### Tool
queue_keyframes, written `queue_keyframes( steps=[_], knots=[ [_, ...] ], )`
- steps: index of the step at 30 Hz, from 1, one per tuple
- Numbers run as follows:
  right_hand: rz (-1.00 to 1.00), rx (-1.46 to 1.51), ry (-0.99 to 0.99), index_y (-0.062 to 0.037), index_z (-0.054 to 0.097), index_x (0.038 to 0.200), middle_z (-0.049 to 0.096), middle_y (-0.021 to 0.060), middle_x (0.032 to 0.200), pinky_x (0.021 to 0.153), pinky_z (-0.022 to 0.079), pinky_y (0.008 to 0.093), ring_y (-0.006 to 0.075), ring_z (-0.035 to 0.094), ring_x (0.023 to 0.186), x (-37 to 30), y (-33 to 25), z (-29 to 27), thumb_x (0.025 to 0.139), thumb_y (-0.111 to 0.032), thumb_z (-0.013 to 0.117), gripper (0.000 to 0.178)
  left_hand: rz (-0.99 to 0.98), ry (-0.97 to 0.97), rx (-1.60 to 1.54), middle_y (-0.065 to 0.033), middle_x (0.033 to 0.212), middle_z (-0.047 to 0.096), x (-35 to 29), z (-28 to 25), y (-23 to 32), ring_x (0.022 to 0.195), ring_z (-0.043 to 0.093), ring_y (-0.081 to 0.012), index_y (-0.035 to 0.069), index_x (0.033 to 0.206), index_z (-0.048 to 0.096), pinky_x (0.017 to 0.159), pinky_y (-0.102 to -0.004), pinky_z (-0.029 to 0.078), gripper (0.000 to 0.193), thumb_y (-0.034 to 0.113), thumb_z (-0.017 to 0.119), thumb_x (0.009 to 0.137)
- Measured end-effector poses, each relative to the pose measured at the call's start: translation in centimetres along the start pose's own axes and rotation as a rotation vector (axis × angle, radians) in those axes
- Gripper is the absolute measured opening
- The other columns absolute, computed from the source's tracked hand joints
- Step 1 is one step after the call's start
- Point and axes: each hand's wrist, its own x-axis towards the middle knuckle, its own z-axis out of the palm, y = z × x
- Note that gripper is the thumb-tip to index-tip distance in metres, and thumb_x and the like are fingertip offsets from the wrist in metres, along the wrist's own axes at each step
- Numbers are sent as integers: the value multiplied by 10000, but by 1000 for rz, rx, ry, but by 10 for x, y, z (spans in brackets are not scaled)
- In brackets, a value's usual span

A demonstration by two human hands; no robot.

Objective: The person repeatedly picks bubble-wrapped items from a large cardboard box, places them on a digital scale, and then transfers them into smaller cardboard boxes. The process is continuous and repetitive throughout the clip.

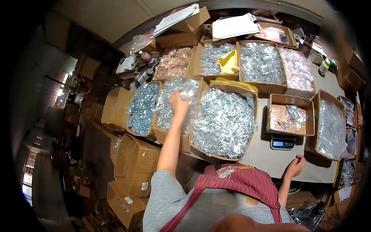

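My left hand reaches over a cardboard box of small clear packets. Its fingers are bent, with the thumb apart from them, and the fingertips are at the packets. To its right stands a box heaped with small shiny silver metal pieces in clear bags. On its left is a box of bluish packets. My right hand hovers by the table's front edge with curled fingers; whatever may be inside them is hidden. Near it, a small open carton with a few packets sits on a black digital scale.
Behind stand boxes of brown packets, silver packets and pinkish-white packets. A yellow sheet lies on one box. A clipboard with papers rests farther back. At right are a long box of clear bags and a bottle.
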Motion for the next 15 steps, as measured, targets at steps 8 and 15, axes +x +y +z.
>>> queue_keyframes(
  steps=[8,15],
  knots=[
    [2,-102,-6,-56,583,915,595,102,942,746,455,427,321,591,866,3,3,9,863,-117,494,120,-630,-141,-867,-69,1038,651,-36,21,-98,878,598,-177,42,818,652,756,-298,455,80,121,650,811],
    [-12,-210,-12,-58,586,1002,587,111,1045,822,456,421,325,577,958,5,42,16,917,-198,457,209,-1105,257,-1990,-47,820,601,23,-80,-101,707,535,-150,72,793,565,683,-348,483,70,102,578,854]
  ],
)
